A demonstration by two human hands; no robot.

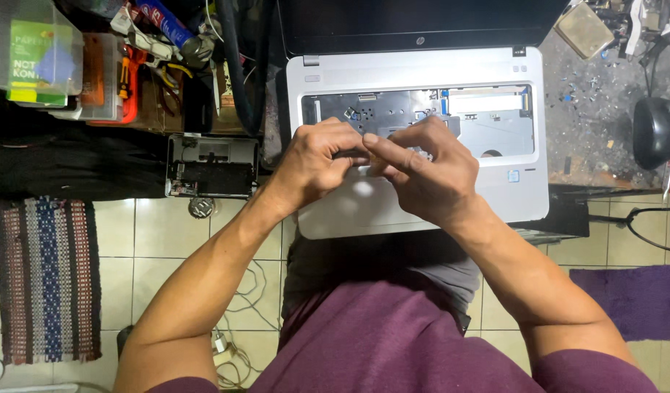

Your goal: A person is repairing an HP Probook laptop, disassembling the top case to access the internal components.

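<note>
Both my hands met at the centre of the frame, over the silver laptop (415,138) with its keyboard removed. My left hand (316,160) had its fingers curled tight around a small dark part (349,154), too hidden to name, and my right hand (426,171) pinched its other end between thumb and forefinger. It sat just above the open keyboard bay (488,120), near the palm rest. I judged it light, thin and fragile, best held by its edges with fingertips only. A gutted black module (211,166) lay at centre left on the tabletop (597,109), with tools (142,65) at upper left.
</note>
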